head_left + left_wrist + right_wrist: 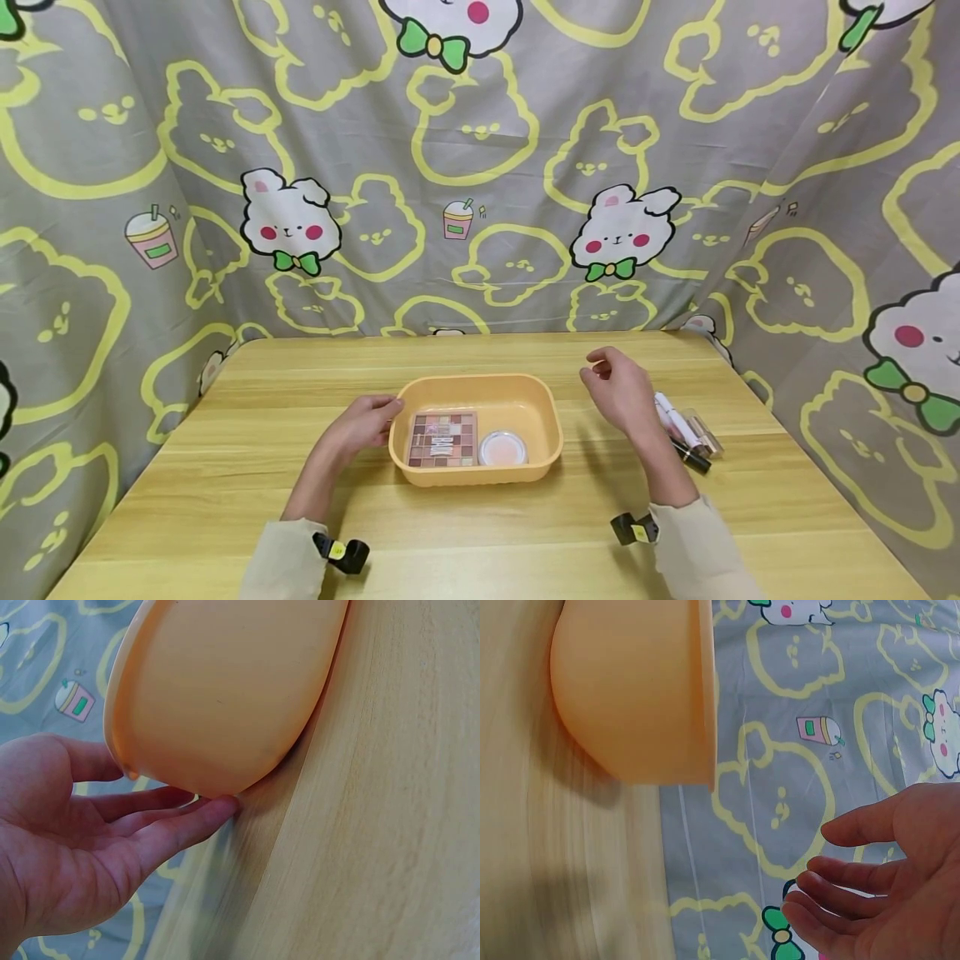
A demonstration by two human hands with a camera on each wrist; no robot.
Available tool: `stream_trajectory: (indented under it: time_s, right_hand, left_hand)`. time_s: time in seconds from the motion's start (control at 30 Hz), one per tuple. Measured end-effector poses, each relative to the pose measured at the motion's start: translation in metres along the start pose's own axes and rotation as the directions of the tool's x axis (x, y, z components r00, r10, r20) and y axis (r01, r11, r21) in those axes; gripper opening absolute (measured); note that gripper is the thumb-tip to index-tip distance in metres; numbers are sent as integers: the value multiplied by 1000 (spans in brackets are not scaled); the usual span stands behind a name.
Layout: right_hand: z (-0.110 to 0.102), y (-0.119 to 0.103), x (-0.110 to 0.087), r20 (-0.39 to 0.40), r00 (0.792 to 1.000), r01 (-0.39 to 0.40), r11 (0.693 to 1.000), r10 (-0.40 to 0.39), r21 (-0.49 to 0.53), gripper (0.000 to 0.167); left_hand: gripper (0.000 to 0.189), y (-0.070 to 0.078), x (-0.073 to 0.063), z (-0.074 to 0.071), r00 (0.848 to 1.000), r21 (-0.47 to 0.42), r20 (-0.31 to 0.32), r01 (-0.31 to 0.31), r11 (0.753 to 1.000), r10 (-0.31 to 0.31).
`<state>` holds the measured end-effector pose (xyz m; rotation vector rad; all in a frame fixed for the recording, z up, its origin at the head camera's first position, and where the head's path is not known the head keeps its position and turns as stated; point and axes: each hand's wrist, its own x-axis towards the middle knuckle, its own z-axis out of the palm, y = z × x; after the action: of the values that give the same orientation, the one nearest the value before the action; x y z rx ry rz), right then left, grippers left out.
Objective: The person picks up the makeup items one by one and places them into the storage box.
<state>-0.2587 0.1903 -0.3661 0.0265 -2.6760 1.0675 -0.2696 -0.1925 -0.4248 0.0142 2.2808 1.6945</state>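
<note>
A yellow-orange plastic basin (517, 402) sits on the table. Inside it lie an eyeshadow palette (442, 440) at the left and a round pale compact (503, 449) to its right. At the basin's left end is my left hand (367, 422); the left wrist view shows its thumb (97, 761) up by the rim and its fingers (180, 829), fairly straight, touching the outer wall. My right hand (621, 390) hovers right of the basin, apart from it. Its fingers (840, 900) curve loosely with nothing in them.
Beside my right forearm lies a small group of cosmetics: white tubes (675, 421), a black tube (693, 458) and a small clear-and-brown item (703, 432). Behind the table (465, 542) and along its sides hangs a grey patterned curtain (510, 192).
</note>
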Motion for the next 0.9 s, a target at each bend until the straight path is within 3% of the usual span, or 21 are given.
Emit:
stream_trajectory:
  time_s: [0.57, 0.9]
  right_hand:
    - [-9, 23, 5, 11, 997, -76, 997, 76, -32, 40]
    - [-9, 36, 10, 9, 997, -81, 995, 82, -61, 42]
  left_hand:
    - [55, -1, 1, 2, 1000, 16, 4, 4, 1000, -4]
    - [55, 0, 0, 0, 1000, 11, 10, 4, 1000, -5]
